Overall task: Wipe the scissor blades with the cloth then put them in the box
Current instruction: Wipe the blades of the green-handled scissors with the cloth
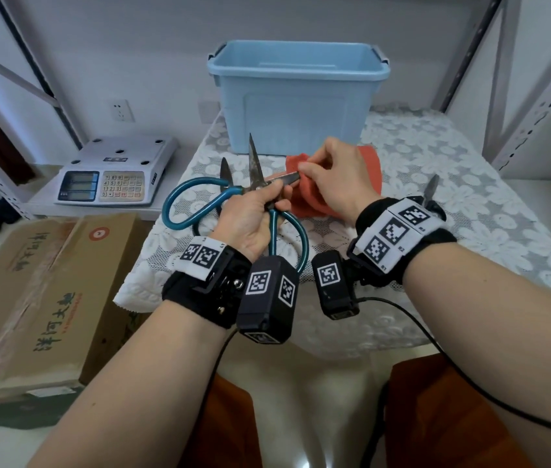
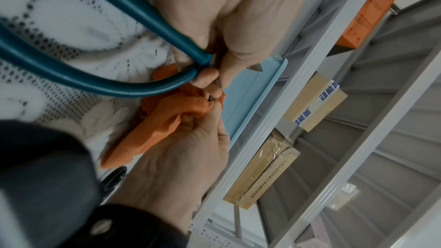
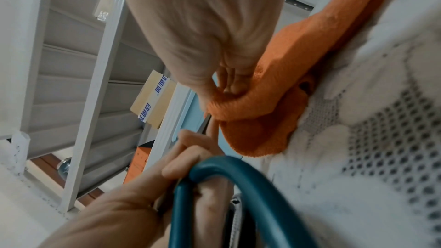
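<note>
Large scissors with teal loop handles [image 1: 179, 204] are held above the lace-covered table. My left hand [image 1: 272, 197] grips them at the pivot, blades spread apart. One rusty blade [image 1: 253, 160] points up toward the box. The other blade [image 1: 284, 179] points right into the orange cloth [image 1: 314, 201], which my right hand [image 1: 306, 170] pinches around it. In the left wrist view the cloth [image 2: 167, 120] bunches over the blade tip under my right hand's fingers [image 2: 190, 118]. The right wrist view shows the cloth [image 3: 298, 63] trailing onto the table. The open light blue box [image 1: 297, 92] stands just behind.
A second dark blade [image 1: 224, 168] lies on the tablecloth [image 1: 470, 184] behind the teal handles, and another scissor tip [image 1: 431, 186] shows past my right wrist. A weighing scale [image 1: 115, 173] and a cardboard carton [image 1: 41, 288] sit to the left. Metal shelf posts flank the table.
</note>
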